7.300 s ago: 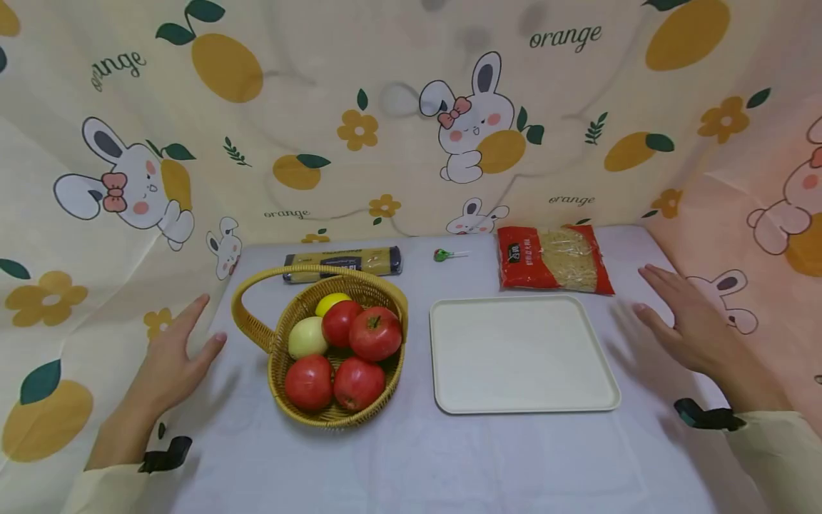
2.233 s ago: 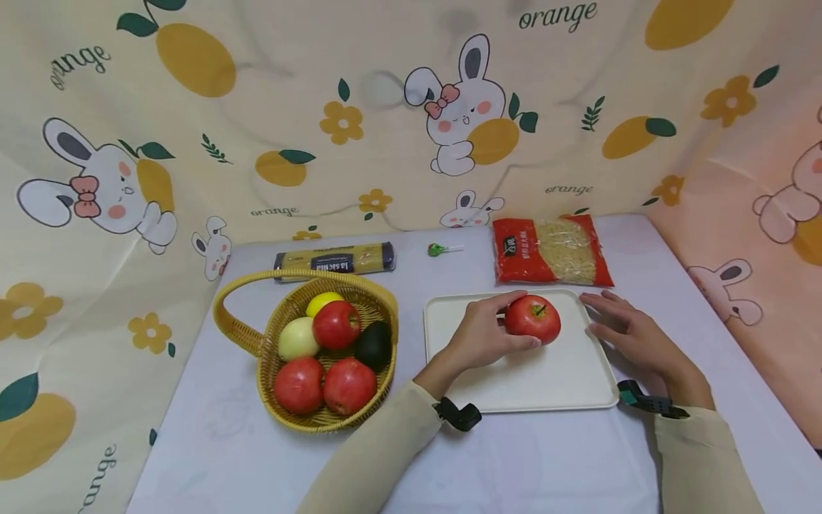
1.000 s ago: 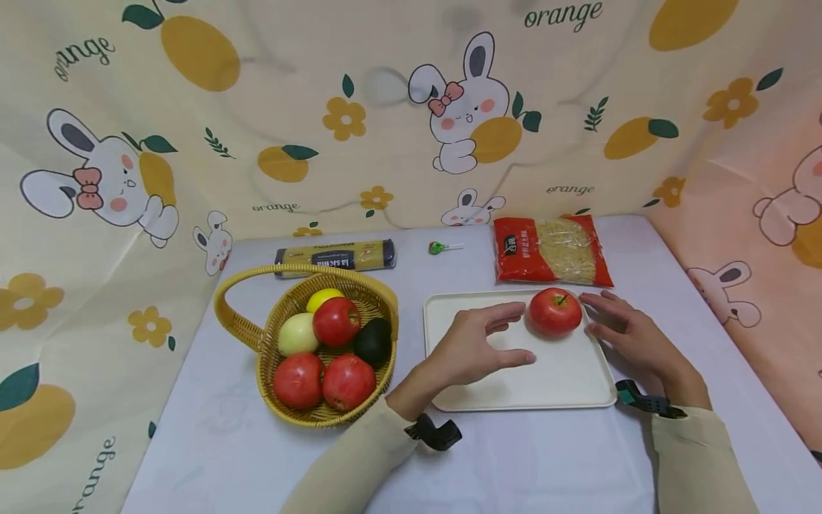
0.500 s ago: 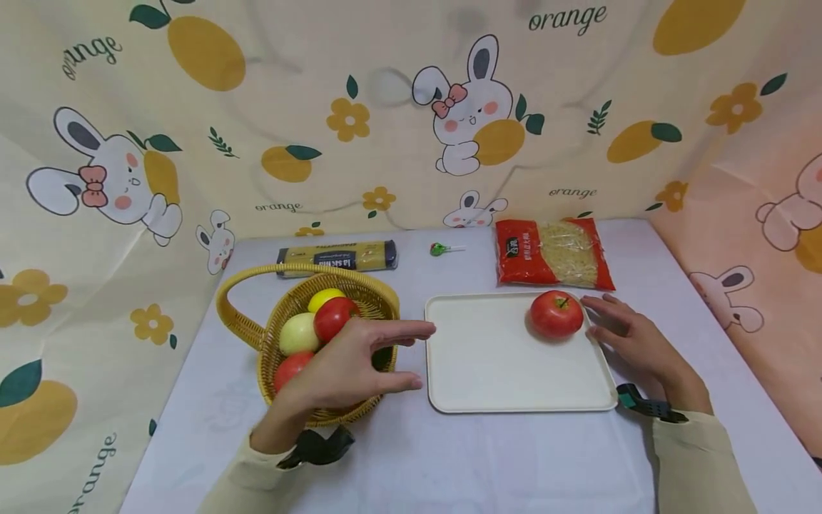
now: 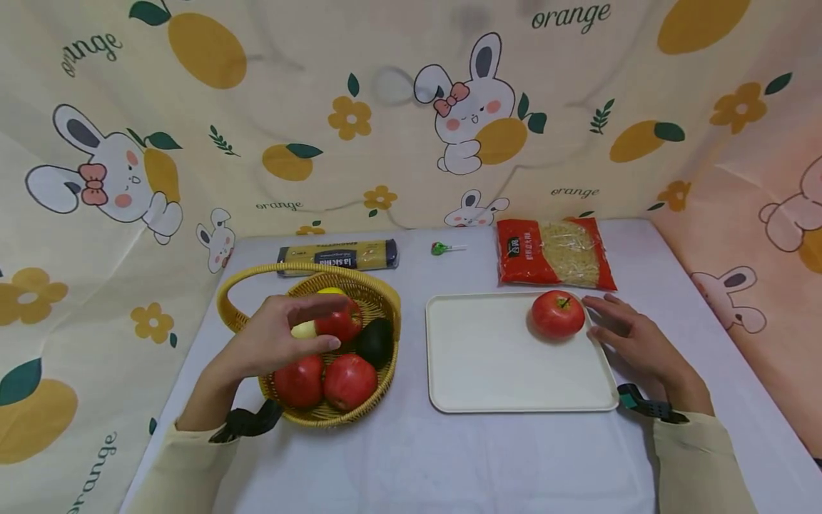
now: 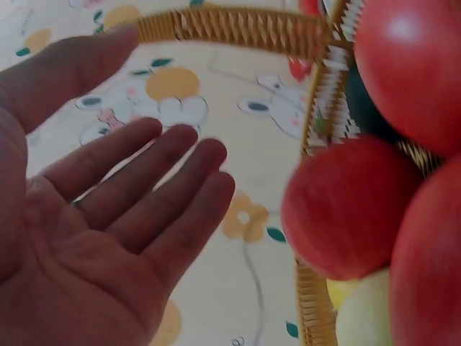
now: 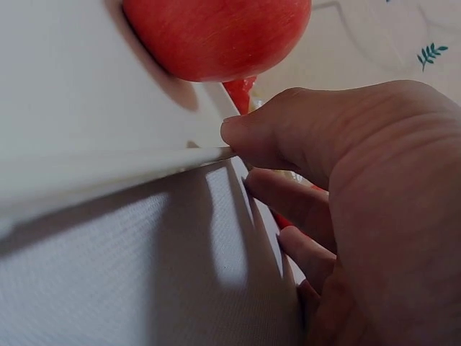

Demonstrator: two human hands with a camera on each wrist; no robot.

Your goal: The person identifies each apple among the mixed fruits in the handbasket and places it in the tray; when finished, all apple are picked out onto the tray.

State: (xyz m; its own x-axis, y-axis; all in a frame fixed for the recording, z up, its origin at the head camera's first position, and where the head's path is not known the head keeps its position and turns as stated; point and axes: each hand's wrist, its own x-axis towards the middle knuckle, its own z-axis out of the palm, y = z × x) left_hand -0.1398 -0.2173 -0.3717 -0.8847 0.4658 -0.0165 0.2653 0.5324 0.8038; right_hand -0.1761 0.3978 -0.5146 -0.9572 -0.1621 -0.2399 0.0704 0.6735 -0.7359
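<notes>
In the head view my left hand (image 5: 272,335) is held over the left side of the wicker basket (image 5: 393,335), thumb and fingers apart, nothing between them. The basket holds red apples (image 5: 350,382), a dark avocado (image 5: 375,343), a pale green fruit (image 5: 303,330) and a yellow fruit (image 5: 331,290), partly covered by my hand. On the right, a red apple (image 5: 556,315) sits in the far right corner of the white tray (image 5: 507,389). My right hand (image 5: 632,341) rests at the tray's right edge. Its thumb (image 7: 263,133) touches the rim, and the other fingers are spread outside it.
Behind the basket lies a yellow pack of spaghetti (image 5: 340,255). A green lollipop (image 5: 439,248) is at the back middle, and a red bag of noodles (image 5: 555,251) behind the tray. The basket's tall handle (image 5: 225,296) arches up on the left.
A red apple has gone from the basket to the tray in my left hand and been let go. That hand has since swung left over the basket. My right hand stays at the tray.
</notes>
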